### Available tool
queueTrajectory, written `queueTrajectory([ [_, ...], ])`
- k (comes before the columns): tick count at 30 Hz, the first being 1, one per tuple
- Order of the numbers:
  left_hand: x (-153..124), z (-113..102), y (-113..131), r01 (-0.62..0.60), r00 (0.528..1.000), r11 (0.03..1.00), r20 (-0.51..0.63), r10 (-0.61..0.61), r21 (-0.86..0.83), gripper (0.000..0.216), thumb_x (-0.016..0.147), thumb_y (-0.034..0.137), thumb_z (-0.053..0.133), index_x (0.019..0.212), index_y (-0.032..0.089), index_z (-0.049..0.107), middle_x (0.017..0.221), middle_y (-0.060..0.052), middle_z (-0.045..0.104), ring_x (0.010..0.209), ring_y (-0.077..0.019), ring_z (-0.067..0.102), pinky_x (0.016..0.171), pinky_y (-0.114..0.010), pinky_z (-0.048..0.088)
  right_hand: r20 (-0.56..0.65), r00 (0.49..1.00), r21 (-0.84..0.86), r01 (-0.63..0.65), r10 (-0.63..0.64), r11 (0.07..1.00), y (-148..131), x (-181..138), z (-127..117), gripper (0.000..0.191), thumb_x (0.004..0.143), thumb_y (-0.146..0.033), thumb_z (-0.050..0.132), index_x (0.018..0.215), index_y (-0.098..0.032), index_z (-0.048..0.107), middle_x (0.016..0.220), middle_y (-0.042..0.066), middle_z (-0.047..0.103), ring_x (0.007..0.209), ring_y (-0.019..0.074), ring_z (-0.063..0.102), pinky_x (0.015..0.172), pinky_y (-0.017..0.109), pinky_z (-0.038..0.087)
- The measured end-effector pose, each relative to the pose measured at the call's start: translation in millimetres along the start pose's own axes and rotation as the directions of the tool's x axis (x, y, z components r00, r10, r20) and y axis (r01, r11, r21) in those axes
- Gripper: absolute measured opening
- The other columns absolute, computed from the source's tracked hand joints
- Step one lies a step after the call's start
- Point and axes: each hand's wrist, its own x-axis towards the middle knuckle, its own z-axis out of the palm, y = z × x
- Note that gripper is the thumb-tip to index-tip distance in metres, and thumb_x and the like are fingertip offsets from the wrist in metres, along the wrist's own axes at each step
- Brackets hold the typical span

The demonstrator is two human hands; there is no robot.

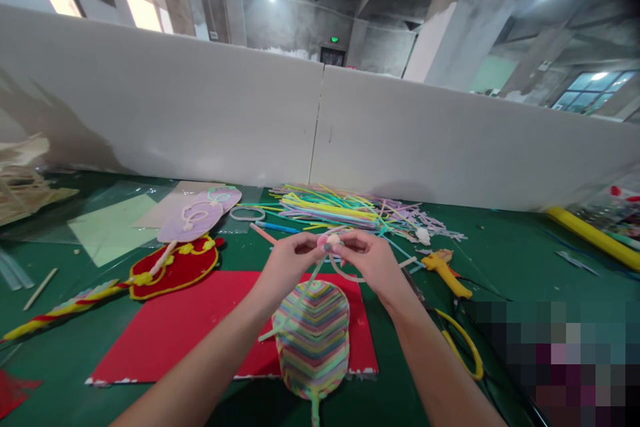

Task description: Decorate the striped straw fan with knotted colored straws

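Note:
My left hand and my right hand meet above the table, each with thumb and fingers pinched. Between their fingertips is a small pink and cream bundle of pipe cleaners. From it a pale green pipe cleaner hangs down to the left, and a whitish one curves to the right. How the strands join is too small to tell. Below my hands, a fan-shaped piece striped in pastel pipe cleaners lies partly on a red sheet, its stem toward me.
A pile of loose pipe cleaners lies behind my hands. To the left are a red fan with yellow edging and a lilac one. On the right, a yellow glue gun lies near yellow-handled scissors. A white partition closes the back.

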Motion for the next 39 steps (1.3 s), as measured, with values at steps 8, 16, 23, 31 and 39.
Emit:
queueTrajectory([
  [8, 0.8, 0.7, -4.6, 0.022, 0.998, 1.000, -0.067, -0.022, -0.006, 0.031, 0.066, 0.041, 0.061, 0.081, 0.015, 0.067, 0.071, -0.004, 0.065, 0.066, -0.0156, 0.056, 0.061, -0.025, 0.043, 0.027, 1.000, 0.010, 0.015, -0.015, 1.000, 1.0, 1.5, -1.0, 0.023, 0.066, -0.032, 0.065, 0.083, -0.016, 0.065, 0.082, 0.005, 0.068, 0.073, 0.0181, 0.063, 0.061, 0.029, 0.051],
  [16, 0.7, 0.9, -1.3, -0.040, 0.997, 0.998, -0.060, 0.043, 0.050, 0.023, 0.068, 0.035, 0.060, 0.080, 0.016, 0.067, 0.079, -0.006, 0.067, 0.074, -0.0185, 0.059, 0.067, -0.026, 0.044, 0.036, 0.999, 0.003, 0.005, -0.005, 1.000, 1.2, 1.0, -2.9, 0.021, 0.066, -0.029, 0.064, 0.084, -0.017, 0.066, 0.085, 0.005, 0.068, 0.074, 0.0184, 0.064, 0.067, 0.031, 0.052],
  [23, -0.5, 2.9, -2.0, -0.021, 0.995, 0.997, -0.093, 0.027, 0.071, 0.024, 0.068, 0.037, 0.059, 0.075, 0.015, 0.068, 0.075, -0.006, 0.067, 0.072, -0.0187, 0.059, 0.066, -0.027, 0.043, 0.063, 0.998, -0.021, 0.004, -0.003, 1.000, 3.2, 0.5, -1.5, 0.027, 0.067, -0.028, 0.064, 0.092, -0.018, 0.061, 0.086, 0.005, 0.067, 0.079, 0.0180, 0.063, 0.068, 0.031, 0.051],
  [31, 2.4, -2.0, -3.5, 0.021, 0.989, 0.997, -0.150, -0.010, 0.070, 0.028, 0.066, 0.039, 0.061, 0.076, 0.014, 0.067, 0.075, -0.006, 0.066, 0.073, -0.0185, 0.058, 0.065, -0.025, 0.042, 0.123, 0.992, -0.300, 0.047, -0.011, 0.953, -11.6, -4.6, -13.6, 0.020, 0.068, -0.030, 0.064, 0.084, -0.019, 0.064, 0.082, 0.003, 0.066, 0.074, 0.0161, 0.061, 0.067, 0.028, 0.047],
  [39, 1.2, 0.7, -6.4, 0.036, 0.997, 0.996, -0.069, -0.030, 0.085, 0.032, 0.068, 0.043, 0.059, 0.075, 0.013, 0.065, 0.071, -0.004, 0.064, 0.069, -0.0156, 0.056, 0.061, -0.023, 0.041, 0.115, 0.941, -0.503, 0.332, -0.319, 0.798, -15.3, -1.0, -24.9, 0.006, 0.074, -0.025, 0.060, 0.071, -0.021, 0.064, 0.076, 0.001, 0.062, 0.074, 0.0152, 0.055, 0.064, 0.026, 0.042],
])
